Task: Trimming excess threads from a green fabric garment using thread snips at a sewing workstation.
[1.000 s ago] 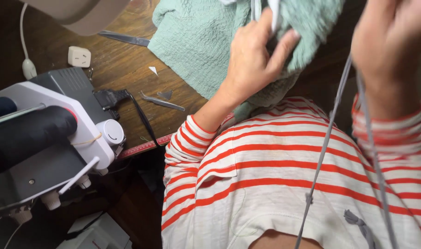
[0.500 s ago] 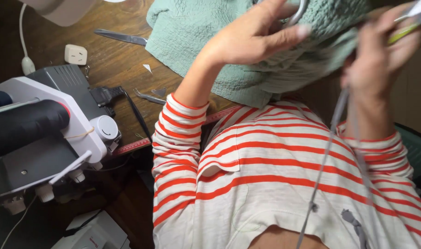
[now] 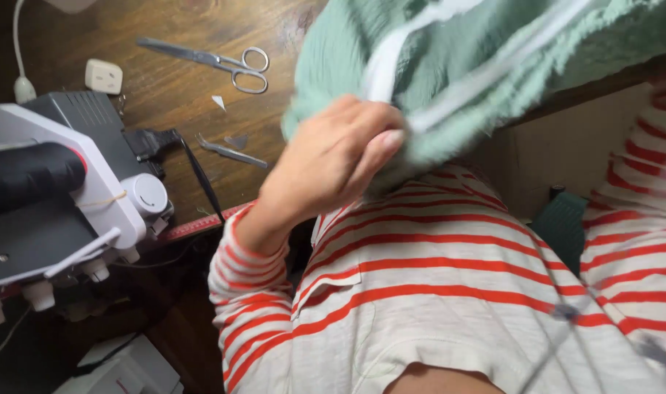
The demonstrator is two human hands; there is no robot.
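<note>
My left hand (image 3: 333, 164) has its grip closed on the mint-green fabric (image 3: 457, 80) with its white band, bunched above the table (image 3: 180, 29) edge, beside the white sewing machine (image 3: 78, 190), scissors (image 3: 209, 60) and small tweezers (image 3: 229, 152); my right hand is probably out of frame.

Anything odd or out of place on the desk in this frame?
Nothing damaged or spilled. Silver scissors and metal tweezers lie loose on the brown wooden table, with a small fabric scrap between them. Left hand grips mint-green fabric.

Mint-green fabric (image 3: 450, 80), red-and-white striped shirt (image 3: 435, 292)
</note>
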